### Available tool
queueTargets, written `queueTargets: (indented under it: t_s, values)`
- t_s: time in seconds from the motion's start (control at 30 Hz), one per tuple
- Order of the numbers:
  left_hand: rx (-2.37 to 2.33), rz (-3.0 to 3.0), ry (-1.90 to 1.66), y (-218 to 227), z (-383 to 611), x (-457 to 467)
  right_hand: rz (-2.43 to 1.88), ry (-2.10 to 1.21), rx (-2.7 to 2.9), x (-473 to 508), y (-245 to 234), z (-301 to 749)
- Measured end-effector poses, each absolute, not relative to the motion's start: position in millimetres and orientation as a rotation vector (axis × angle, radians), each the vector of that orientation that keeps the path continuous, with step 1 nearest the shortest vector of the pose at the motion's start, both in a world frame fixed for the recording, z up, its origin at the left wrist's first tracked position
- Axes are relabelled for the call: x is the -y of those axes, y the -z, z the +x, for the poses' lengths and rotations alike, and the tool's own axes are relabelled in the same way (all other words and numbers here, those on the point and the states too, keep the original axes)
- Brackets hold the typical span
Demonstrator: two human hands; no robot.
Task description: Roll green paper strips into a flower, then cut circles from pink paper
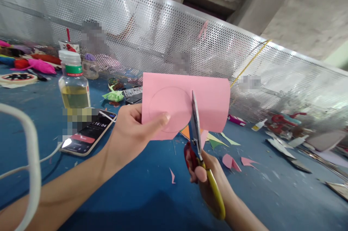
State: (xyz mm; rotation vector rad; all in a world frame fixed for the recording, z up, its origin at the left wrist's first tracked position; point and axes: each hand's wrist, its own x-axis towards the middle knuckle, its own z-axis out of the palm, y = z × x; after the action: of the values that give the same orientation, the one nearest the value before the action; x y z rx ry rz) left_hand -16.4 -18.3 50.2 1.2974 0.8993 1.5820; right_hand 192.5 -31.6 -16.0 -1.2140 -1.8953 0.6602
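Note:
My left hand (133, 129) pinches the lower left edge of a pink paper sheet (212, 100) and holds it up above the blue table. A circle is drawn on the sheet. My right hand (209, 180) grips scissors (196, 129) with red and yellow handles. Their blades point upward and cut into the sheet's bottom edge along the right side of the drawn circle.
A phone (88, 133) with a running timer lies at the left, beside a clear bottle (73, 86) of yellowish liquid. Paper scraps (231, 162) litter the blue table (149, 194). A perforated metal screen (163, 35) runs behind. A white cable (29, 151) hangs at the left.

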Motion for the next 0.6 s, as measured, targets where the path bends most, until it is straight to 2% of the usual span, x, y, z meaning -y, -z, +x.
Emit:
queueTargets:
  t_s: [0.6]
  values:
    - [-0.931,1.363,-1.705,-50,-23,6,-1.249,-0.648,1.906,29,16,194]
